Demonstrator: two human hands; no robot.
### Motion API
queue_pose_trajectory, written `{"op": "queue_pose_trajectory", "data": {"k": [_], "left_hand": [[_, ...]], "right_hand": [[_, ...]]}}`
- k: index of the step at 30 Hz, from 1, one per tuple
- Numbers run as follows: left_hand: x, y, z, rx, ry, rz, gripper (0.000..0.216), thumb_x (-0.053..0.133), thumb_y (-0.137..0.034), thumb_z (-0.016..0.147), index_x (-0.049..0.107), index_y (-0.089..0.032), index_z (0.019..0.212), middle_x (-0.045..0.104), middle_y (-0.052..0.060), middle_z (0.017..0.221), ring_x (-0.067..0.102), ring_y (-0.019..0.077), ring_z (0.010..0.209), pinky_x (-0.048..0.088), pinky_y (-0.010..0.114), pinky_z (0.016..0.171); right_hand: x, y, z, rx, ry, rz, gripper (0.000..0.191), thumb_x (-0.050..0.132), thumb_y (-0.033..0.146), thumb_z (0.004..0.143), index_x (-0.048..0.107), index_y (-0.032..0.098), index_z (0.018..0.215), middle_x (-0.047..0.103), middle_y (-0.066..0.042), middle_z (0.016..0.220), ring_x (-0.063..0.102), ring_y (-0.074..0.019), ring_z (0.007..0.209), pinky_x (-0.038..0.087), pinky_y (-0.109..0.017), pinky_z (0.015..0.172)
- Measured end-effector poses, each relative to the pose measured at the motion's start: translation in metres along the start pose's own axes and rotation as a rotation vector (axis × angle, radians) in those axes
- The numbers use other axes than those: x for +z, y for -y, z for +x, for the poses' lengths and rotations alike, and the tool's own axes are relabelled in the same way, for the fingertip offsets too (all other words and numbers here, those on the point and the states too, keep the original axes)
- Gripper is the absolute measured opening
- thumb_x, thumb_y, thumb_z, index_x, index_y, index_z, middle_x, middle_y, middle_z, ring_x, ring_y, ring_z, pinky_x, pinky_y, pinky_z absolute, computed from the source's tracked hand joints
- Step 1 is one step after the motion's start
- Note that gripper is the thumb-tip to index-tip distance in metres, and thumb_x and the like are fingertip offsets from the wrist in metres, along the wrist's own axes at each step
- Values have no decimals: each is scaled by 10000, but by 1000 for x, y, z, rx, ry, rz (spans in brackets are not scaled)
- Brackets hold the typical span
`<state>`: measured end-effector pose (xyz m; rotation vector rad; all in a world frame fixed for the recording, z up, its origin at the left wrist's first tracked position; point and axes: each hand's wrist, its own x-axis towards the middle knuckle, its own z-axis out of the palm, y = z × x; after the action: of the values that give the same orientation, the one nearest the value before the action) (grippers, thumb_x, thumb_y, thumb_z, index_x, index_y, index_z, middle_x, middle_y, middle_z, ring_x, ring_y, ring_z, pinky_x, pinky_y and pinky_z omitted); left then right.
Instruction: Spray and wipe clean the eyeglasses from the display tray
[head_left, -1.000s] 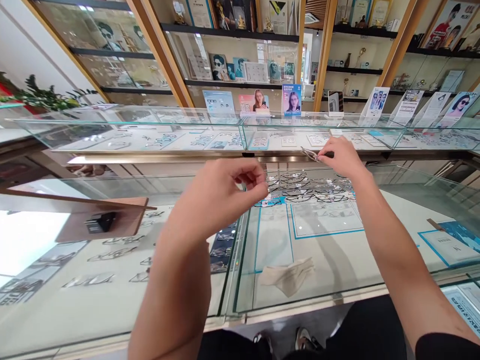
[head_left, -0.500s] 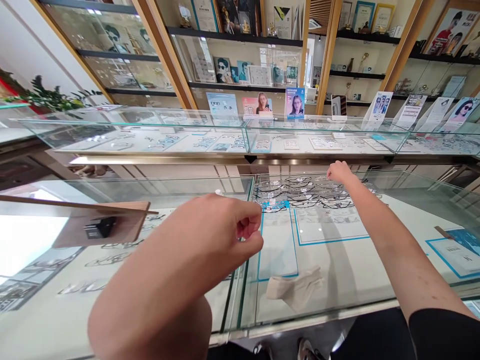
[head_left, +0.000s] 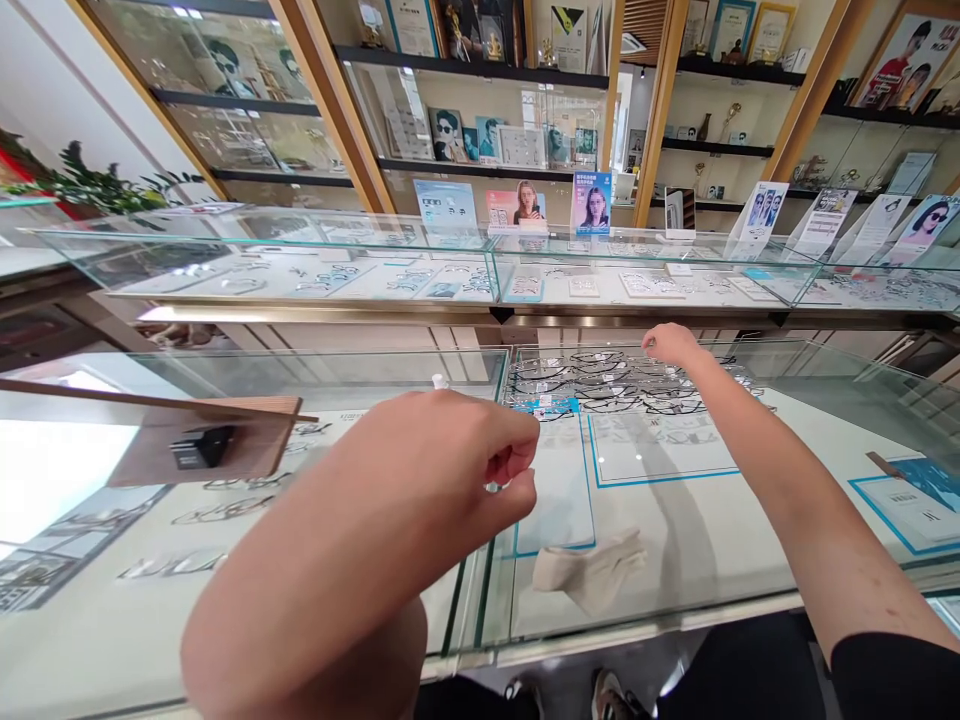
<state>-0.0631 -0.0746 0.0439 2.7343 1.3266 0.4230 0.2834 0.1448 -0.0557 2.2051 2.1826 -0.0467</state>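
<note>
My left hand [head_left: 465,455] is held over the glass counter [head_left: 487,570] with its fingers curled and the thumb close to them. Anything inside that curl is hidden or too small to tell. Farther off, my right hand [head_left: 670,343] reaches to the back edge of several rows of eyeglasses [head_left: 607,385] with small white tags. Its fingers are bent together at the tips, and I cannot make out what they pinch. A crumpled beige cloth [head_left: 589,570] lies on the near side of the counter. Blue-edged sheets [head_left: 664,480] lie between the cloth and the eyeglasses.
On the left, a wood-framed mirror [head_left: 67,440] leans over more frames, beside a small black box [head_left: 201,448]. A second glass showcase [head_left: 337,235] runs across behind, with upright advertising cards [head_left: 592,203] on top. Shelves [head_left: 480,72] line the wall.
My right hand has shifted slightly left along the back of the eyeglasses. My left hand has moved a little to the right, still curled. The cloth and eyeglasses look unmoved.
</note>
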Motion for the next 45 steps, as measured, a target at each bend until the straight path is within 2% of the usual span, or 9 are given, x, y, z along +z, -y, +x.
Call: {"op": "queue_pose_trajectory", "data": {"k": [6,12,17,21,27,31,35,40,45], "left_hand": [[1,-7,5,-1,-65,-62,273,545,-177,743,337,-207,569,337,-34,480,204,113,459,142,344,528],[-4,-15,9,-22,-84,-71,340,591,-304,886,441,-212,595,474,-15,512,315,125,472,185,325,549],[-4,-15,3,30,-170,-82,414,621,-416,938,454,-212,619,508,-17,531,342,120,471,195,309,549],[-5,-13,-3,45,-153,-114,418,608,-487,959,516,-214,657,548,-14,548,399,128,494,211,287,545],[2,-9,9,59,-107,-177,450,632,-479,944,472,-204,627,473,-38,518,315,105,492,199,276,544],[29,13,33,74,11,-372,442,637,-461,921,444,-201,619,398,-50,530,278,102,532,206,263,535],[78,50,56,2,113,-752,496,762,-514,816,444,-191,614,360,-57,578,298,88,570,217,255,558],[140,81,70,-133,-99,-1217,339,781,-444,753,574,-181,700,548,-10,639,455,123,648,362,270,651],[165,84,69,-177,-83,-1332,288,754,-414,734,585,-182,712,605,9,696,493,129,676,404,278,682]], "right_hand": [[1,56,-46,-22,211,173,227,608,164,898,827,212,868,855,-32,883,757,-160,718,527,-244,689],[19,86,-60,-8,304,207,199,619,124,876,780,141,761,847,-102,832,776,-192,692,565,-288,729],[22,93,-59,29,304,214,228,596,147,895,772,116,753,823,-130,746,793,-218,754,564,-287,719],[20,94,-71,16,284,243,228,630,159,863,750,144,669,810,-95,700,782,-204,710,557,-278,730],[16,86,-101,-37,117,337,317,570,212,873,682,201,576,786,-70,668,747,-217,688,490,-296,665],[18,80,-118,-124,-54,447,299,529,242,906,726,224,683,782,-39,694,727,-204,712,436,-283,637],[30,76,-125,-245,-190,578,256,535,285,941,777,232,877,824,-21,869,734,-189,836,467,-261,739],[49,77,-126,-343,-267,730,244,552,303,939,779,225,894,833,-28,918,729,-188,815,505,-274,796],[61,89,-134,-437,-350,905,234,586,342,913,790,231,880,811,-25,809,684,-174,701,501,-281,692]]}}
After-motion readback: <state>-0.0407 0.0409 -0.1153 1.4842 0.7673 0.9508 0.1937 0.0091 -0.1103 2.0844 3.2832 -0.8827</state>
